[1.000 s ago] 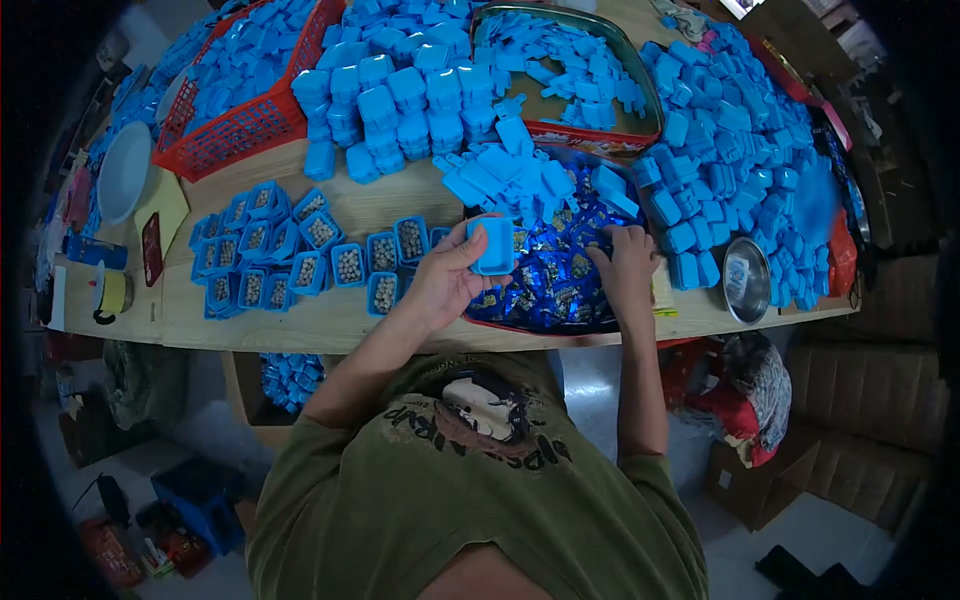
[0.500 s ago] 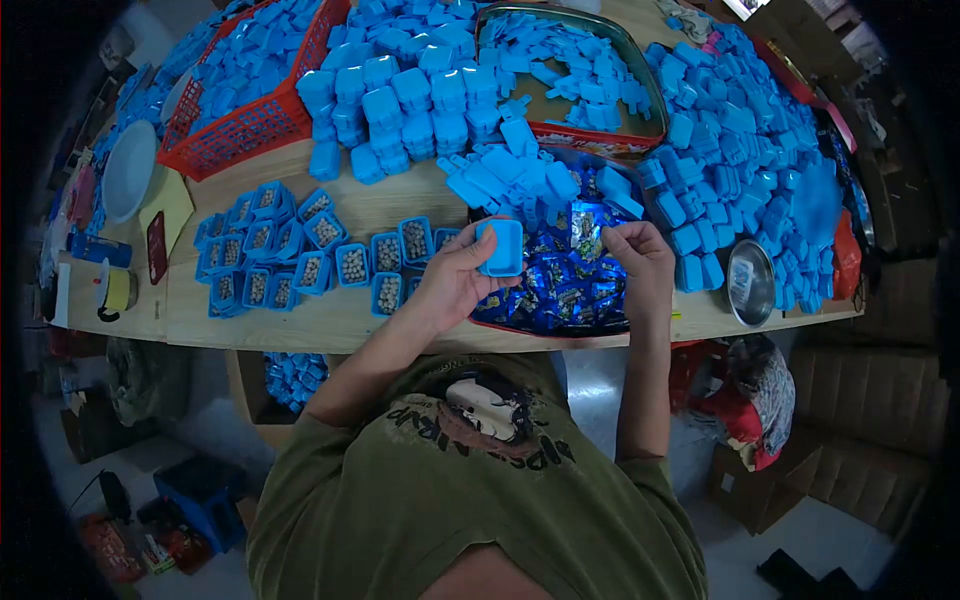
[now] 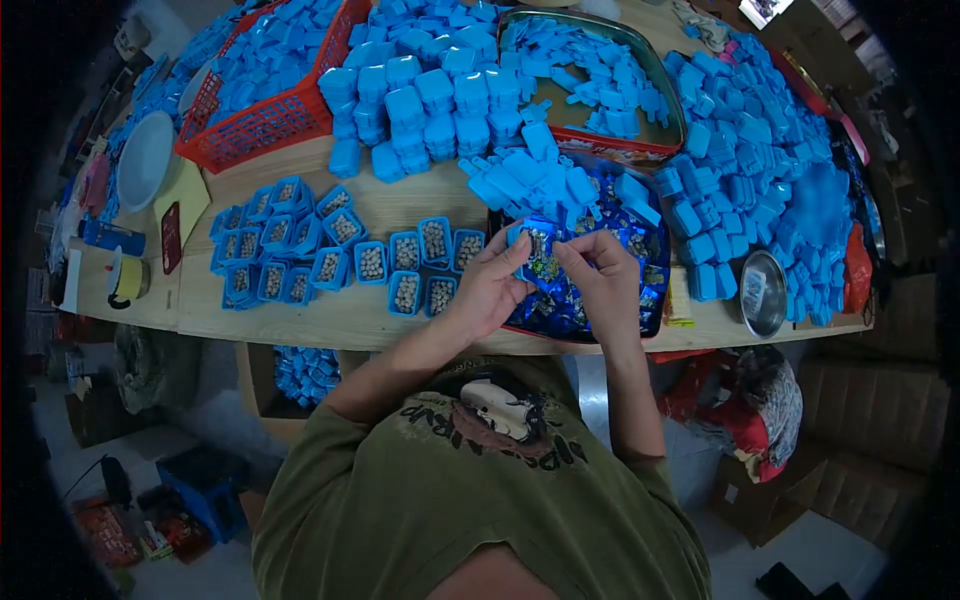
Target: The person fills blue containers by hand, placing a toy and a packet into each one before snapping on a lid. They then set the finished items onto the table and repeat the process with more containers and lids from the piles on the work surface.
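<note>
My left hand [image 3: 492, 290] is closed around a small light-blue plastic box, now mostly hidden behind the packet and my fingers. Between thumb and fingers, my right hand [image 3: 606, 282] pinches a shiny dark-blue printed packet [image 3: 541, 262], which overlaps the box at my left fingertips. Beneath both hands lies a tray [image 3: 655, 318] full of similar blue packets [image 3: 640, 240]. Flat light-blue plastic pieces [image 3: 530, 180] are heaped over the tray's far left side. Left of my left hand, small blue boxes [image 3: 405, 292] filled with pale round pellets stand in groups.
Stacked blue boxes [image 3: 430, 95] rise behind, beside a red basket [image 3: 250, 130] and a tin [image 3: 615, 143] of flat blue pieces. A large pile of blue boxes [image 3: 735, 170] and a metal bowl [image 3: 763, 292] occupy the right. A yellow cup [image 3: 128, 278] stands at left.
My right hand has carried the packet left and nearer to me, onto the box in my left hand. The whole view has shifted slightly right.
</note>
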`<state>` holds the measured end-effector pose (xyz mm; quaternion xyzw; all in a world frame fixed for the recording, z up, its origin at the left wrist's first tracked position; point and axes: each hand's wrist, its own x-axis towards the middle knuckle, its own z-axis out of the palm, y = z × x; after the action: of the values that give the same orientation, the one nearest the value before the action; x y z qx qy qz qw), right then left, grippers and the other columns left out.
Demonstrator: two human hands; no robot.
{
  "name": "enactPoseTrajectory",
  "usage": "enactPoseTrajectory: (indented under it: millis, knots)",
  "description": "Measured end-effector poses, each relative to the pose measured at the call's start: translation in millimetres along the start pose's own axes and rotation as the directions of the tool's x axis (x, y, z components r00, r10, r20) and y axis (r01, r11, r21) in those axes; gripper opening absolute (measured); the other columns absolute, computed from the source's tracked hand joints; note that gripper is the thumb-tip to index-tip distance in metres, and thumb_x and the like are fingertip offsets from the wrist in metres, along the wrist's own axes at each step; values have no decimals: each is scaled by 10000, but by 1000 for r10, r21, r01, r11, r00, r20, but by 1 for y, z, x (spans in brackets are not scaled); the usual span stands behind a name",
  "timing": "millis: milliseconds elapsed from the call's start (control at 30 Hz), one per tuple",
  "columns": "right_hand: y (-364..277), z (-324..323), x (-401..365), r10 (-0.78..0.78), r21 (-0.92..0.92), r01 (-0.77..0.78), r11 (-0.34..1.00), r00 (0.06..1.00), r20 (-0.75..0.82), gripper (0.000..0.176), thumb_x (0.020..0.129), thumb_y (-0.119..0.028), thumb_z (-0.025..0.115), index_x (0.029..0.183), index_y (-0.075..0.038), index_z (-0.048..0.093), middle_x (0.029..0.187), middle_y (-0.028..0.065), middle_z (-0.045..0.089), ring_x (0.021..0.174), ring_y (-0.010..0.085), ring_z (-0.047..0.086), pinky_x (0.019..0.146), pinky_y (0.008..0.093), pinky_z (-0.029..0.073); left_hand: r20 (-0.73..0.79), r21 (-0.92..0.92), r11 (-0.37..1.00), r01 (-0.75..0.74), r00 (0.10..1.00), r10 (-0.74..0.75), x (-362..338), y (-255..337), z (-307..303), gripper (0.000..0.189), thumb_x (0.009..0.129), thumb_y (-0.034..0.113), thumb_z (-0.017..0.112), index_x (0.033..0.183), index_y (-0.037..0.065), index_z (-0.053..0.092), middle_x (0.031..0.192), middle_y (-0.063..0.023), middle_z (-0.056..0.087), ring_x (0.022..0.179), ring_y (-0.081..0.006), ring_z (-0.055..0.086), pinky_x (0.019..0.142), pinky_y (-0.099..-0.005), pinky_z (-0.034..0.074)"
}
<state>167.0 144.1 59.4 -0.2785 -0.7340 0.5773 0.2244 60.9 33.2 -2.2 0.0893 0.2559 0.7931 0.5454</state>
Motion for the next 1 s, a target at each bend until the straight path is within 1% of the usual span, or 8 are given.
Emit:
enactPoseTrajectory:
  millis: [100,233,300,433,500,600,933,1000]
  knots:
    - [-1,-7,3,-289,-147,284,948,957,-18,113,812,-91,685,814,-18,600,873,42,575,803,111,525,706,249,424,62,-76,997,31,998,-26,0,5,4,362,950,273,502,1271,119,435,1160,-25,571,1053,-137,564,818,-321,498]
    - [-5,-23,4,-245,-85,243,966,970,-9,147,788,-115,703,822,-21,596,874,66,508,799,170,514,708,277,415,91,-129,991,39,995,-28,1,10,1,375,951,294,490,1267,103,429,1172,-50,569,1067,-172,568,885,-379,494]
    - [-14,-23,3,-335,-543,204,815,930,-153,186,777,-133,715,879,-25,603,887,71,527,805,185,535,703,302,433,115,-117,993,31,993,-18,0,9,-1,389,950,296,490,1275,95,420,1182,-56,563,1072,-178,566,898,-393,488]
    - [-12,-10,11,-337,-394,290,872,940,-54,223,770,-130,723,925,-22,605,875,74,545,798,177,552,682,302,446,93,-65,998,17,996,-11,-1,3,0,431,954,295,479,1313,76,384,1212,-70,542,1100,-191,553,930,-426,472]
    - [-11,-3,14,-137,-163,154,975,985,109,190,784,-105,703,931,-25,614,838,46,529,781,137,516,700,285,425,89,-49,998,34,996,-30,-4,2,3,436,958,290,472,1327,79,373,1220,-70,535,1113,-191,544,937,-431,466]
    - [-1,-3,17,-92,-6,95,995,980,178,174,782,-76,696,930,-32,613,824,37,523,747,125,514,684,277,424,119,-27,998,55,992,-52,-5,6,-2,449,962,281,463,1350,83,351,1237,-71,519,1141,-189,524,953,-441,453]
    - [0,9,8,-432,-389,421,820,900,62,252,697,0,699,931,-58,627,836,63,502,775,202,512,656,306,413,115,4,996,94,989,-94,-8,9,1,469,956,279,476,1359,87,336,1270,-68,479,1163,-176,492,958,-419,449]
    - [-6,11,-2,-387,-454,407,793,911,140,309,673,-66,724,960,-116,621,892,59,512,909,256,496,732,388,304,109,12,997,80,991,-81,-8,16,1,467,953,280,483,1357,92,341,1253,-65,485,1155,-171,495,949,-401,455]
